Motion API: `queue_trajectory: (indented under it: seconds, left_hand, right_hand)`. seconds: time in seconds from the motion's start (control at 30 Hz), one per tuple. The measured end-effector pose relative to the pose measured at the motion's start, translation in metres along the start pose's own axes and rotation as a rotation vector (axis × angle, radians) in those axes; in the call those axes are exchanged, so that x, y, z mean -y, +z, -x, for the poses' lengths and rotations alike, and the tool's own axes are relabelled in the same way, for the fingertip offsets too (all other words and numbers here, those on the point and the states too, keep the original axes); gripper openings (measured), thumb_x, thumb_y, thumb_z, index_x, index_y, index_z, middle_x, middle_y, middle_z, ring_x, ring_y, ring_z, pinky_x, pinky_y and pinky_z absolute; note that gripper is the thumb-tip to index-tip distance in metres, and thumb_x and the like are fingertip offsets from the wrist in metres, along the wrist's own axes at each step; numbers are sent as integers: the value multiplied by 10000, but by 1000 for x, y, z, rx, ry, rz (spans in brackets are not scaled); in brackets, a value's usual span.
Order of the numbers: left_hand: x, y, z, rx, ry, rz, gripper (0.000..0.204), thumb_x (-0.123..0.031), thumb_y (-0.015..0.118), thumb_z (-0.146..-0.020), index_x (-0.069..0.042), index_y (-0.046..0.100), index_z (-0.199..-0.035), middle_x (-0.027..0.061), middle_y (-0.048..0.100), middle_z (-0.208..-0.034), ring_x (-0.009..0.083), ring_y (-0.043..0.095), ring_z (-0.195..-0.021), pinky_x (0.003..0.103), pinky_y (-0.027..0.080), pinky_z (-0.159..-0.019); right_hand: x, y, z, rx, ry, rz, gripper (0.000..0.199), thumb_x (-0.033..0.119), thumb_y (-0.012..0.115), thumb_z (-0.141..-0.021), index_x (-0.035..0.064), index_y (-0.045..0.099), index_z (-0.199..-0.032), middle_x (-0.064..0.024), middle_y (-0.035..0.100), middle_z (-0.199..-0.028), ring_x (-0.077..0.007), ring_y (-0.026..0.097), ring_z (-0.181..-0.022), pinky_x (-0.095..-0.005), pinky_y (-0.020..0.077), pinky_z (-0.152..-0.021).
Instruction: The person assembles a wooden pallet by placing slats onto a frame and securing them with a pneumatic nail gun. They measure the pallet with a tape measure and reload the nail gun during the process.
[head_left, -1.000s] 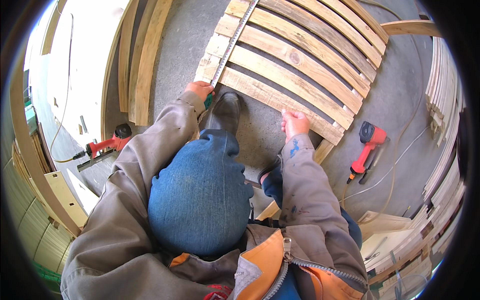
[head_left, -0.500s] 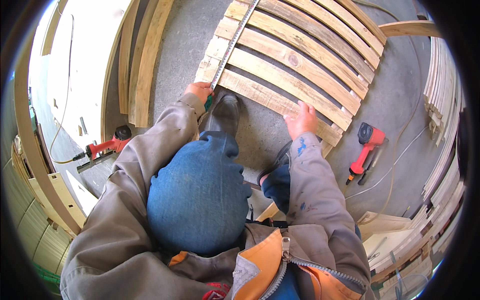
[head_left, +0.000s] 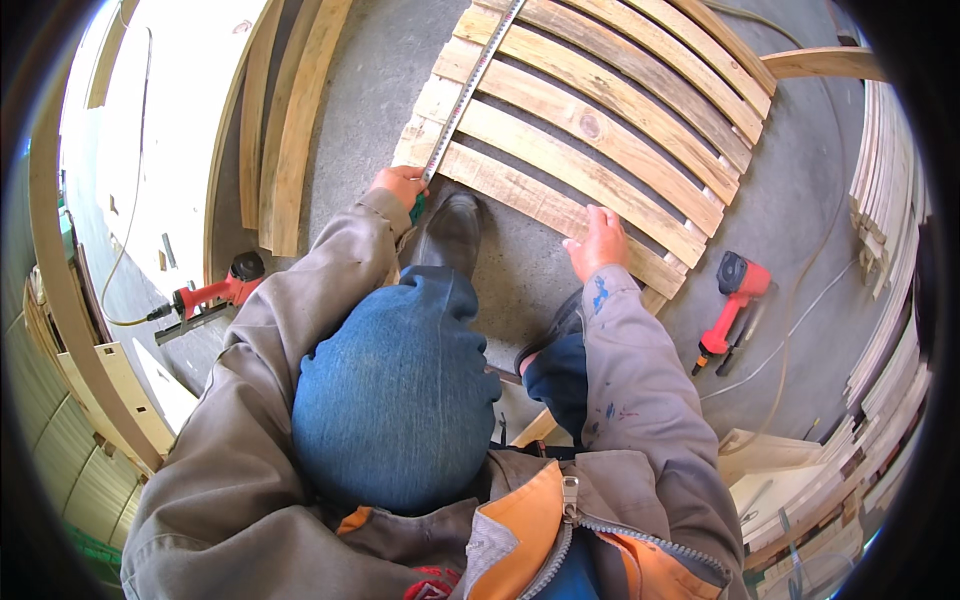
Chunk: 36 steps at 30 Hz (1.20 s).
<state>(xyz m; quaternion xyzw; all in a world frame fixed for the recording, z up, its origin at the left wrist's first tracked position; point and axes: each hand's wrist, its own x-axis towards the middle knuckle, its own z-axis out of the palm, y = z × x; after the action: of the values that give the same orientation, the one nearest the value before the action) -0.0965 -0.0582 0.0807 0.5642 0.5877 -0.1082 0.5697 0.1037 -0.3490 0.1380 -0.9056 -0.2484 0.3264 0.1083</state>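
I am crouched over a frame of curved wooden slats (head_left: 600, 130) lying on the concrete floor. My left hand (head_left: 398, 186) grips a tape measure case at the frame's near left corner. Its metal tape (head_left: 470, 85) runs away from me across the slats. My right hand (head_left: 598, 243) lies flat on the nearest slat (head_left: 540, 205), fingers apart, holding nothing. My black boot (head_left: 450, 232) stands between the two hands, and my blue-jeaned knee (head_left: 395, 390) fills the middle of the view.
A red power tool (head_left: 735, 300) with a cable lies on the floor to the right, another red tool (head_left: 215, 292) to the left. Curved boards (head_left: 285, 120) lie at the left. Stacks of slats (head_left: 885, 200) line the right side.
My right hand moved forward and a little right, from the floor edge onto the nearest slat. My left hand stayed put on the tape measure.
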Motion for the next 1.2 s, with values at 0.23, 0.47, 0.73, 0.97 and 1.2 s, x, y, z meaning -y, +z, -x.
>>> queue_trajectory:
  seconds: [0.23,0.47,0.73,0.97,1.2]
  left_hand:
    - [6,0,-5,7,18,-21,263,-47,653,-924,18,684,-1177,86,724,-868,125,654,-758,275,519,-675]
    - [11,-2,-11,19,25,-33,263,-45,644,-928,17,684,-1180,84,724,-876,129,656,-767,279,521,-683]
    - [5,-4,-6,16,37,-104,277,-51,634,-925,26,678,-1187,78,722,-874,127,653,-776,270,519,-698]
    - [13,-4,-12,15,35,-41,256,-34,630,-922,49,675,-1160,88,712,-870,140,654,-765,276,520,-690]
    - [14,-2,-14,16,51,-42,250,-34,628,-926,57,671,-1155,94,705,-874,147,655,-757,280,523,-682]
  right_hand:
    - [-1,5,-1,-7,8,3,717,173,852,-712,50,529,-1341,-160,522,-1352,-339,518,-1253,-391,436,-1057]
    - [2,5,-2,6,14,26,759,178,847,-724,79,489,-1386,-140,502,-1379,-337,496,-1277,-402,430,-1067]
    - [5,4,-4,31,10,76,768,176,848,-724,103,481,-1396,-122,495,-1388,-335,506,-1242,-407,442,-1052]
    - [2,8,-8,27,-7,87,721,143,838,-726,110,506,-1365,-129,518,-1361,-347,515,-1222,-418,449,-1038]
    - [1,8,-9,32,-8,85,710,137,837,-725,115,515,-1357,-134,532,-1344,-354,528,-1205,-423,457,-1024]
